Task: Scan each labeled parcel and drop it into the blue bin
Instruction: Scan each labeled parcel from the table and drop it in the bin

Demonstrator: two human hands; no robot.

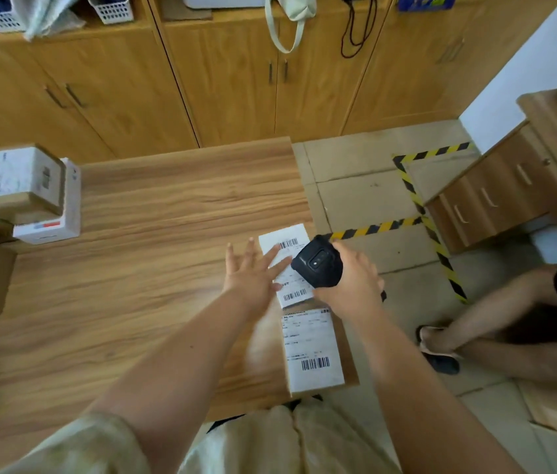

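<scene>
Wood-fronted cabinets [236, 83] line the wall behind a wood-grain surface [150, 227], and both hands work at its right edge. The left hand [253, 271] is wide open, fingers spread flat over the white label of a parcel [285, 238]; whether it presses down I cannot tell. The right hand [355, 282] grips a black scanner [318, 265] just above the same label, close beside the left fingertips. A second labelled parcel [311, 347] lies nearer the person, its corner jutting past the surface's edge. More boxes [30, 189] are stacked well apart at the far left. To the right, striped floor tape [376, 229] marks the tiles, and another person's legs [496, 302] rest near it.
</scene>
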